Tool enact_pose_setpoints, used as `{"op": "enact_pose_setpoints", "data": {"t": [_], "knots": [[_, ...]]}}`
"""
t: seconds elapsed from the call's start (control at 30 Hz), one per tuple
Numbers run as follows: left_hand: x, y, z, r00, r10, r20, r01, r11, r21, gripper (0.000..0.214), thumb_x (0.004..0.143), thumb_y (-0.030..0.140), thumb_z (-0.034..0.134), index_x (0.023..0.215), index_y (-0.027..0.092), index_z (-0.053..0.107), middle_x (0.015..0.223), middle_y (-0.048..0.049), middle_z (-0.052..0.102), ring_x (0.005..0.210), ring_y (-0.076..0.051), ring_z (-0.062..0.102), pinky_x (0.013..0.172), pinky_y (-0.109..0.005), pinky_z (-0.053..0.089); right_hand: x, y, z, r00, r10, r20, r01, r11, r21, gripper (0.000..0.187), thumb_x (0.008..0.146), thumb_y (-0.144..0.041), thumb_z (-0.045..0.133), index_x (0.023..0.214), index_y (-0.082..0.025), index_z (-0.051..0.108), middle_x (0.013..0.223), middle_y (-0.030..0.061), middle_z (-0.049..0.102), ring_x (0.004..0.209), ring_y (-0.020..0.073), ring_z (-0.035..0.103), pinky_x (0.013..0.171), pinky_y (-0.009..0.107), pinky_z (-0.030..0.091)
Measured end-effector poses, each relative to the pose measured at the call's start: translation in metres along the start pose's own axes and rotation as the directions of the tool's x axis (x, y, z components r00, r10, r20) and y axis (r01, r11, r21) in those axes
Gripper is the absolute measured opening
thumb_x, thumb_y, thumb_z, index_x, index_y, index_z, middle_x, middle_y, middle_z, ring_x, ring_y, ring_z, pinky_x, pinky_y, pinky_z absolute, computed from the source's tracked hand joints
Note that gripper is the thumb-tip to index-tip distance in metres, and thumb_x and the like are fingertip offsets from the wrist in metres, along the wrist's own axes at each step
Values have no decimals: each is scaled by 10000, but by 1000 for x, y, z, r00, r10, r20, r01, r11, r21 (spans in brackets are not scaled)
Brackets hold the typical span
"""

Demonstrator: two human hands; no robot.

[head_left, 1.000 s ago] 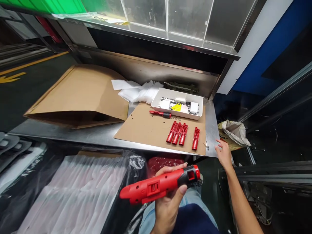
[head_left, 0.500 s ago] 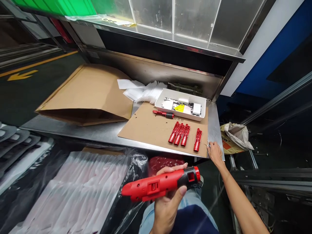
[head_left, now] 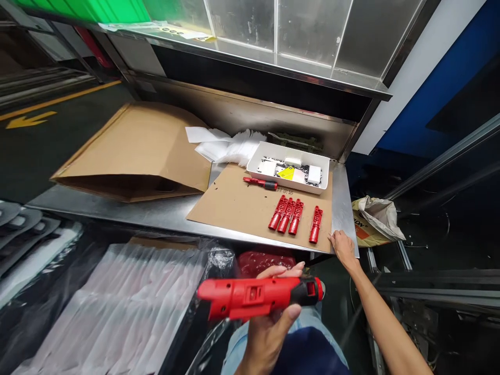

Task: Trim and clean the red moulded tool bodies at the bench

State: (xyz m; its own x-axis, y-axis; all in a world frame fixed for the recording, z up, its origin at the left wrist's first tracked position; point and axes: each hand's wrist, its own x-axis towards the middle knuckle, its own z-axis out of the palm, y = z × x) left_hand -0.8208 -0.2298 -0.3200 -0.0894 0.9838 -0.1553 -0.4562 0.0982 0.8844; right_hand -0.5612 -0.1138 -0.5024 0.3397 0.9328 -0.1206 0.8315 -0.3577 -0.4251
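My left hand [head_left: 269,328] is closed around a red plastic tool housing [head_left: 250,297] with a black collar and a red end ring. It lies level above my lap, its collar end pointing right. At the right front of the metal table, my right hand [head_left: 342,247] rests by the cardboard sheet's edge with its fingers bent together; what they hold, if anything, is hidden. Left of that hand lies a single red plastic part [head_left: 315,225]. Several similar red parts [head_left: 291,215] lie side by side on the cardboard sheet [head_left: 234,208]. A red-and-black piece [head_left: 261,183] lies behind them.
A white tray [head_left: 289,182] holds small dark pieces, white blocks and a yellow label. White sheets [head_left: 238,148] and a large brown paper bag [head_left: 148,140] are to its left. Plastic-sleeved items [head_left: 117,307] fill the lower left. An open sack [head_left: 377,221] stands right of the table [head_left: 346,192].
The red housing in my left hand has turned to a more level angle, showing another side. My right hand stays at the table corner, its fingers slightly shifted.
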Motion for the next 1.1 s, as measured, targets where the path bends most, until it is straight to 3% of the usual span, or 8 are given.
{"op": "enact_pose_setpoints", "data": {"t": [0.13,0.23,0.37,0.53,0.67,0.87,0.97,1.1], "knots": [[4,1,-8,972,-193,132,215,961,-176,614,706,632,755,1196,282,636,927,-47,704,1047,-313,680,956,-427,523,-18,-7,-21,998,10,-62,11,945,328,283,928,-429,612,870,-154,638,814,-1,664,717,137,637,715,320,540],[4,9,-9,932,-291,214,343,900,-268,557,790,633,667,1228,291,631,837,-22,651,811,-229,702,771,-333,549,-38,-21,-42,992,39,-118,41,796,604,337,903,-486,617,938,-151,634,734,-19,652,614,129,639,622,294,551],[5,19,-7,895,-361,263,430,855,-289,491,849,623,598,1188,277,673,910,-6,598,568,-89,580,556,-219,473,-84,-53,-81,981,91,-172,94,554,827,482,797,-502,705,1142,-183,600,880,20,664,749,169,690,691,344,609],[7,20,-7,836,-403,372,519,801,-298,407,956,540,465,1172,255,659,1034,-46,649,658,-120,602,627,-237,488,-160,-90,-126,975,6,-222,207,332,920,318,813,-315,758,1107,-257,649,938,35,735,894,205,732,765,310,620],[5,18,-9,829,-410,381,530,794,-298,302,985,428,452,1076,230,661,957,-43,668,737,-152,616,703,-265,504,-202,-113,-135,943,-132,-305,332,348,877,313,822,-266,770,1120,-276,674,965,40,766,896,208,749,749,273,636],[0,24,-8,829,-461,315,536,815,-218,304,908,504,595,997,217,640,907,-29,652,770,-153,603,708,-259,499,-224,-144,-128,937,-111,-332,349,356,867,221,846,-301,748,1052,-268,676,905,15,770,860,181,742,744,285,641],[-2,26,-7,828,-486,281,546,813,-203,382,883,536,620,1074,206,607,896,-29,636,764,-161,589,702,-292,508,-227,-150,-127,921,-149,-359,389,345,854,194,853,-252,743,1035,-235,676,911,24,773,867,172,745,771,276,638],[-3,27,-6,827,-482,289,544,815,-200,576,846,594,639,1257,213,507,867,-17,641,702,-139,584,657,-265,499,-229,-155,-126,922,-110,-371,387,308,869,183,848,-237,754,1015,-234,681,918,-4,774,895,128,733,822,215,615]]}}
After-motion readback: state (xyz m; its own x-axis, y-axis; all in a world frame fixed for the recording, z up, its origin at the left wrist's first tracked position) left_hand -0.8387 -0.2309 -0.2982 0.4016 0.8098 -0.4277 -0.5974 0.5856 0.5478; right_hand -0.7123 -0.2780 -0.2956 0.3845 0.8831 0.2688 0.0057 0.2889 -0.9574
